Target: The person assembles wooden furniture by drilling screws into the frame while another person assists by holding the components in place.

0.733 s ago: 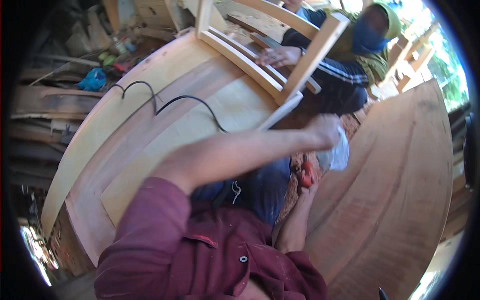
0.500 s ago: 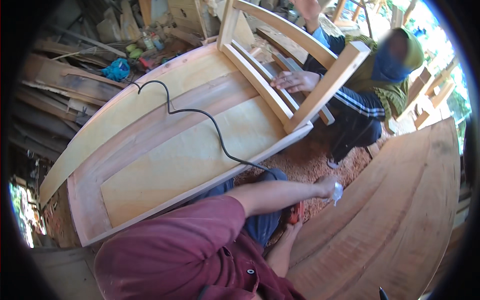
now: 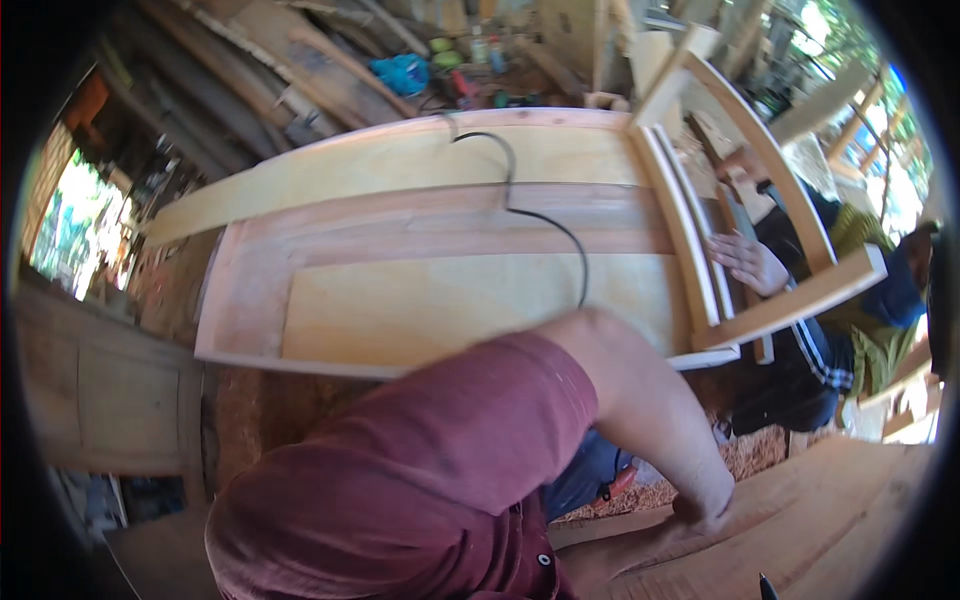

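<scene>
My left arm, in a maroon sleeve, bends down at the right. Its hand [image 3: 703, 512] is by my right forearm, over the long brown plank [image 3: 800, 510]. The fingers are turned away and smeared, so I cannot see whether they hold anything. My right forearm [image 3: 625, 555] runs low along the plank's edge toward the left hand, and its own hand is hidden or blends into that spot. Beside my knee rests a red tool [image 3: 617, 484], partly covered by my left arm. A black cable [image 3: 545, 216] lies across the wooden panel [image 3: 430, 300].
A curved wooden frame [image 3: 765, 140] joins the panel's right end. Behind it a co-worker [image 3: 860, 300] rests a hand [image 3: 745, 260] on a narrow strip. Wood shavings [image 3: 755, 455] cover the ground. Stacked boards [image 3: 300, 70] and a blue bag [image 3: 400, 74] lie at the back.
The view has swung left. My left hand has come down toward my right forearm, and its crumpled white piece is out of sight. My right hand has left the red tool.
</scene>
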